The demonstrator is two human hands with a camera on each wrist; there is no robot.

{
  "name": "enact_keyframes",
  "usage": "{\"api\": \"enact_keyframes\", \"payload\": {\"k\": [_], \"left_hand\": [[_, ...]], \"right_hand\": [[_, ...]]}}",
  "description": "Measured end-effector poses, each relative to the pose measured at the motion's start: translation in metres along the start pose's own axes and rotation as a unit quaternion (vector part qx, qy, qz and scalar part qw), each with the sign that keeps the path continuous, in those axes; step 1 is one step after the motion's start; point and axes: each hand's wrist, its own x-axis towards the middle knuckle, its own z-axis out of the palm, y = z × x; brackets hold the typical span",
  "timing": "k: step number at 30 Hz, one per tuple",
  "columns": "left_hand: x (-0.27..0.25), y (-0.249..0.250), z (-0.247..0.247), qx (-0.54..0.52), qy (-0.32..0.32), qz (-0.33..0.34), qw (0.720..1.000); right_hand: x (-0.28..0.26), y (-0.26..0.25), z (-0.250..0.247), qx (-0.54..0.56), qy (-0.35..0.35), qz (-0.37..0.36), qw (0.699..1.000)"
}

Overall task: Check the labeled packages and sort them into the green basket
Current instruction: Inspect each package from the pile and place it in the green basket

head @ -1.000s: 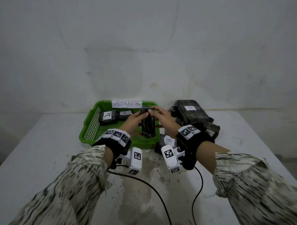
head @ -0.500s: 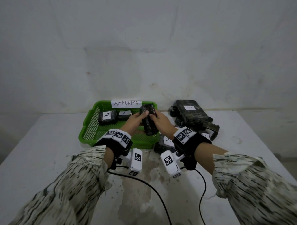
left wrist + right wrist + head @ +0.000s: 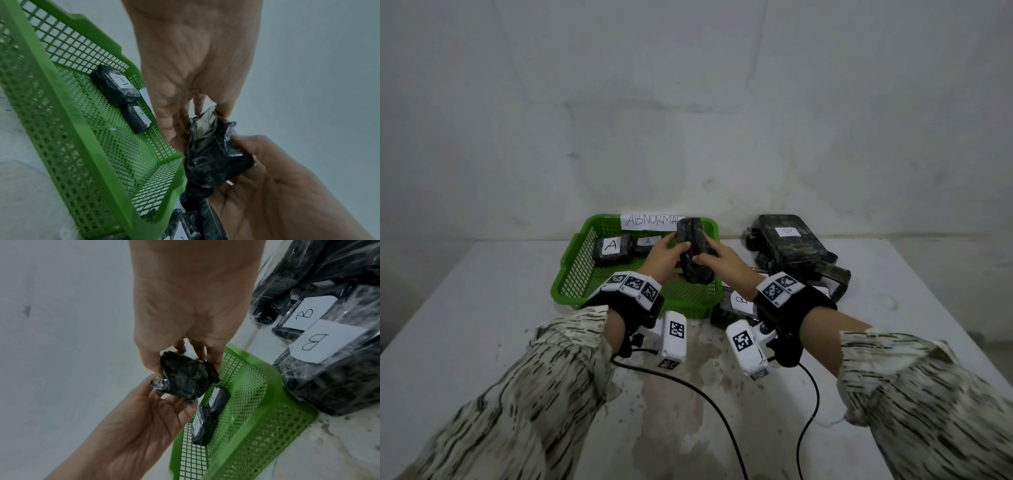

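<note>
A dark plastic-wrapped package (image 3: 693,251) stands upright above the right part of the green basket (image 3: 571,263), held from both sides. My left hand (image 3: 674,248) grips its left side and my right hand (image 3: 705,255) grips its right side. In the left wrist view a white label shows on the package (image 3: 213,152), its letter unreadable. In the right wrist view my right hand's fingers curl over the package (image 3: 185,379). Two small packages marked A (image 3: 612,250) (image 3: 649,243) lie at the back left of the basket.
A paper sign reading ABNORMAL (image 3: 652,222) sits on the basket's far rim. A pile of dark wrapped packages (image 3: 791,243) lies right of the basket, with B-labelled ones (image 3: 329,353) (image 3: 304,316) against its right wall. Two cables (image 3: 722,411) trail over the white table's front.
Both hands have lifted the package a little and moved it toward the back of the basket, turning it between them. The packages in the basket have stayed put.
</note>
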Motion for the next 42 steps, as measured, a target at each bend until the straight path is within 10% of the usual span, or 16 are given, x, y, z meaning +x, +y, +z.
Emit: {"api": "enact_keyframes", "payload": {"k": [23,32,42], "left_hand": [[0.0,-0.002,-0.015,-0.146,-0.014,-0.136,0.98],[0.006,0.003,-0.014,-0.083,-0.058,0.0,0.995],[-0.004,0.002,-0.01,-0.001,-0.118,0.071,0.99]], "right_hand": [[-0.004,-0.001,-0.011,-0.024,-0.038,-0.07,0.997],[-0.001,0.0,-0.016,0.143,-0.022,0.108,0.984],[0.001,-0.002,-0.016,0.294,-0.01,0.107,0.95]]}}
